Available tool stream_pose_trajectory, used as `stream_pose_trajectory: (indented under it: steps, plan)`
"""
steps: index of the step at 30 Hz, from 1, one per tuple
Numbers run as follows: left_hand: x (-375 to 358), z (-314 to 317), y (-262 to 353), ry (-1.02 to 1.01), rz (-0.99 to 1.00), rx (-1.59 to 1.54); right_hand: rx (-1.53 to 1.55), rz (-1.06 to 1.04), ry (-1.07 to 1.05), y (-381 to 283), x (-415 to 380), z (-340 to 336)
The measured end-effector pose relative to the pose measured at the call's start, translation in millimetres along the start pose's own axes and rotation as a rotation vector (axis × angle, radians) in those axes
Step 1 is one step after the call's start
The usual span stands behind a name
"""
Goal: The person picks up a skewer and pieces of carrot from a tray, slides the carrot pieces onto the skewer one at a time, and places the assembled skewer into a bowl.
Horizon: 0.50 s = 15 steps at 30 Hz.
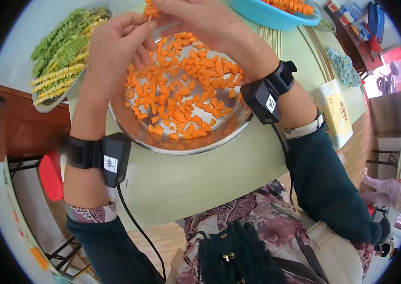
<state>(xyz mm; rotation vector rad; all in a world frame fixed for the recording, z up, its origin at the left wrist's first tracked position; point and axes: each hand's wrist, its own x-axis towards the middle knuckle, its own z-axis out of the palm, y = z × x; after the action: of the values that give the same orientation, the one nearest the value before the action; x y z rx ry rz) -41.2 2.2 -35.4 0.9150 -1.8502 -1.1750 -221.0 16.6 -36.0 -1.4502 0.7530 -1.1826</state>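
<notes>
Above the far left rim of a round steel pan (181, 150), my left hand (117, 47) pinches a thin skewer with its thumb and forefinger. Orange carrot pieces (151, 9) are threaded on the skewer at the top edge of the view. My right hand (200, 19) comes in from the right with its fingers closed at those pieces; its fingertips are partly cut off by the frame edge. Many small carrot chunks (181, 94) lie loose across the pan's bottom. Both wrists wear black strapped devices.
An oval tray (44, 108) at left carries green and yellow skewers (63, 52). A blue basin (257, 14) holds carrot skewers (290, 5). Bare skewers (270, 40), a blue-grey cloth (342, 66) and a yellow tissue pack (332, 111) lie at right on the pale green table (200, 182).
</notes>
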Motion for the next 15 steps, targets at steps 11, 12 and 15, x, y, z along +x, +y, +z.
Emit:
stream_pose_trajectory:
  steps: [11, 12, 15]
  plan:
    - [-5.1, 15.6, -1.6, -0.125, 0.025, 0.132, -0.059, -0.014, 0.199, -13.2, -10.6, 9.0]
    - [-5.2, 13.8, -3.5, -0.183, 0.020, 0.152, -0.134, -0.049, 0.256, -11.3, -5.9, 5.5]
    - [-3.6, 4.1, -4.9, -0.211, -0.012, 0.226, -0.403, -0.224, 0.352, -19.9, -2.1, -6.6]
